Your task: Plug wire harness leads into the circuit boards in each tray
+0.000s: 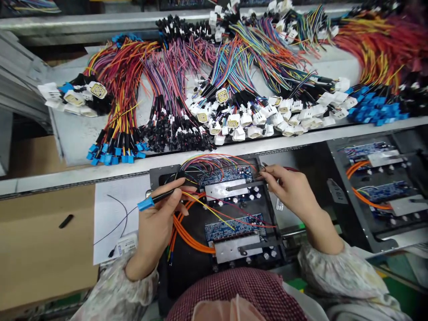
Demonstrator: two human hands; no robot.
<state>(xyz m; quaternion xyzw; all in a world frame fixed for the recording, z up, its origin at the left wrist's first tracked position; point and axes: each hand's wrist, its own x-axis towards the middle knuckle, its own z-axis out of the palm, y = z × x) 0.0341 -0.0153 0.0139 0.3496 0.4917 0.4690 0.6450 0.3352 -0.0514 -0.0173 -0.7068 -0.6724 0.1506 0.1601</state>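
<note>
My left hand point(158, 223) is closed around a wire harness with a black sleeve point(163, 195) and a blue connector point(146, 204) on its end. Its loose yellow, red and orange wires point(214, 212) trail right across a black fixture point(187, 276). At the right end of the upper circuit board point(225, 174), my right hand point(290, 187) pinches the thin end of an orange wire point(245, 161); a small dark tip also shows at the fingers. Several coloured wires arch over that board. Below it lies a second blue circuit board point(234, 225) with a metal plate point(237, 248) and thick orange cables point(187, 238).
Bundles of wire harnesses with white connectors point(245, 119), black connectors and blue connectors point(376, 106) fill the shelf behind. Another fixture with two boards point(374, 191) stands right. On the left are a paper sheet point(107, 214), a loose black wire and cardboard point(43, 249).
</note>
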